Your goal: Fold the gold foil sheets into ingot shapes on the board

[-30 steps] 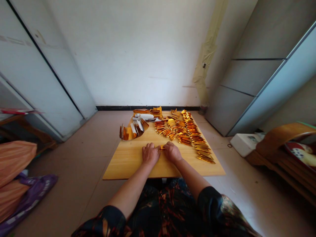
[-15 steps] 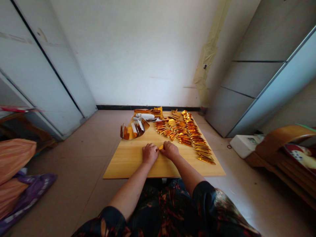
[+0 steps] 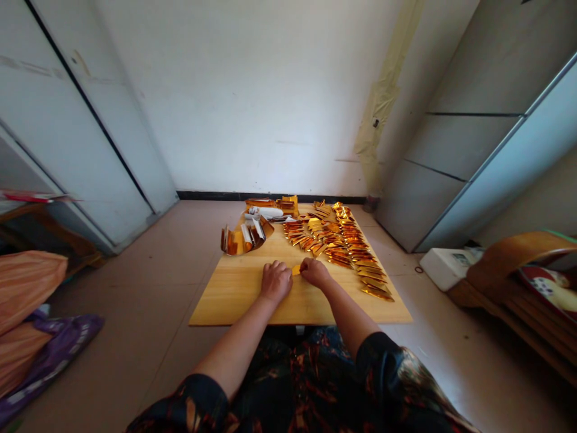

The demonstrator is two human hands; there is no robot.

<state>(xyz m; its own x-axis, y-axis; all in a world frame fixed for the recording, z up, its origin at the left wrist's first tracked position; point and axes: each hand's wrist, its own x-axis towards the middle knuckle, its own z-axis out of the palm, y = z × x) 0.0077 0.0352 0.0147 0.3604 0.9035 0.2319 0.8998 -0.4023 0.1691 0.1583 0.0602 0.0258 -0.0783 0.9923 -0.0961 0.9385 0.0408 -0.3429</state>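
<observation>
A: What took up the most room?

B: The wooden table [image 3: 234,294]. Rows of folded gold pieces [image 3: 356,243] covered its far right part and ran down its right side.

A: So plenty was finished?

B: I judged so, since those rows held many slim, creased pieces. A gold-and-white heap [image 3: 270,212] lay at the table's far left corner, and a curled gold bundle [image 3: 232,242] sat at its left edge. I took both for material not yet folded, though I couldn't be sure.

A: What about the grip?

B: The left hand [image 3: 276,281] was curled, its thumb side closed on one end of a small gold piece [image 3: 296,270]. The right hand [image 3: 315,272] pinched the other end.

A: Where was that piece, and how far along?

B: Around the middle of the table, between the two hands. It looked partly worked to me, but the fingers hid too much to say which folds remained.

A: Which way did it point?

B: Its long axis seemed to run sideways, roughly along the table's near edge. Both tips were covered, so I couldn't tell any pointed end.
</observation>
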